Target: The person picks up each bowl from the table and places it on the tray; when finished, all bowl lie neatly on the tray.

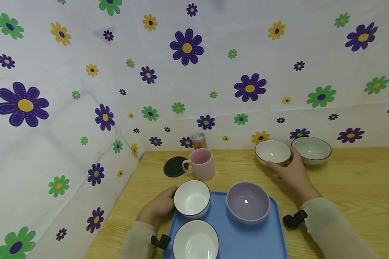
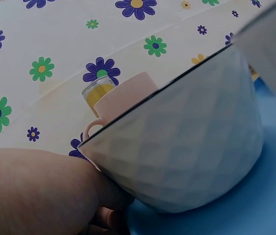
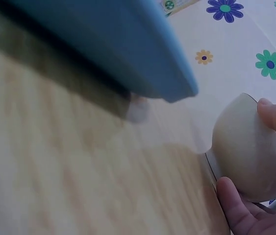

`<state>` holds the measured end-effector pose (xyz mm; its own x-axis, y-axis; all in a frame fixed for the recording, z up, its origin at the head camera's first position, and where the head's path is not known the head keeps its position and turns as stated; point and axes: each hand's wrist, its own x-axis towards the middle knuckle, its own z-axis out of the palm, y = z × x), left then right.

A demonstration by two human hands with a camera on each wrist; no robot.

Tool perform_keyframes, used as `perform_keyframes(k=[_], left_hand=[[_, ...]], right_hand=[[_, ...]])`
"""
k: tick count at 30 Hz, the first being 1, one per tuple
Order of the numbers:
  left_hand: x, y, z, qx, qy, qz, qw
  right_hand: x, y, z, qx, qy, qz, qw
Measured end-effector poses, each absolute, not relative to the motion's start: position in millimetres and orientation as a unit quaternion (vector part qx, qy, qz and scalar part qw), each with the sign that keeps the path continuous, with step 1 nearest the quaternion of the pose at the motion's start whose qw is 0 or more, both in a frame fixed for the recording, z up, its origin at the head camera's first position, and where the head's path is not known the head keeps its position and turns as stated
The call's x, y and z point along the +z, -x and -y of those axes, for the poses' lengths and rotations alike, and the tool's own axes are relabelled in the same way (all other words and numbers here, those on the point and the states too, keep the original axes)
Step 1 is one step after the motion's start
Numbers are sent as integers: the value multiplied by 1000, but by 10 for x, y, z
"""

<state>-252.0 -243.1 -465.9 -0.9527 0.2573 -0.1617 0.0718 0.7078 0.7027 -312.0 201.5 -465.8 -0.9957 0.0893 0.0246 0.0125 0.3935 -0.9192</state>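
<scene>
My left hand (image 1: 160, 203) is at the left side of a small white bowl (image 1: 192, 198) with a dark rim, over the tray's far left corner. In the left wrist view that bowl (image 2: 191, 132) shows a faceted outer wall, and curled fingers (image 2: 109, 219) show low beside it, partly hidden. My right hand (image 1: 295, 174) grips another white bowl (image 1: 273, 153) at the back of the table, thumb and fingers spread around its side. A wider white bowl (image 1: 312, 150) stands just right of that hand.
A blue tray (image 1: 246, 241) carries a purple bowl (image 1: 248, 202) and a dark-rimmed white bowl (image 1: 196, 241) in front. Behind it stand a pink mug (image 1: 202, 165), a can (image 1: 199, 140) and a black coaster (image 1: 174, 166). A flowered cloth (image 1: 214, 72) backs the wooden table (image 1: 360, 187).
</scene>
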Motion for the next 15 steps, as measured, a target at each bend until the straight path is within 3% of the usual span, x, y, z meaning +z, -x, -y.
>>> perform_keyframes(k=[10,15], left_hand=[[-4653,2485,2403,367,-102,-917,121],[-4649,2500,2420,369,-96,-917,117]], right_hand=[[-4672,3147,-2057,507,26,862,-10],[-4678,3176,-2038,520,22,854,9]])
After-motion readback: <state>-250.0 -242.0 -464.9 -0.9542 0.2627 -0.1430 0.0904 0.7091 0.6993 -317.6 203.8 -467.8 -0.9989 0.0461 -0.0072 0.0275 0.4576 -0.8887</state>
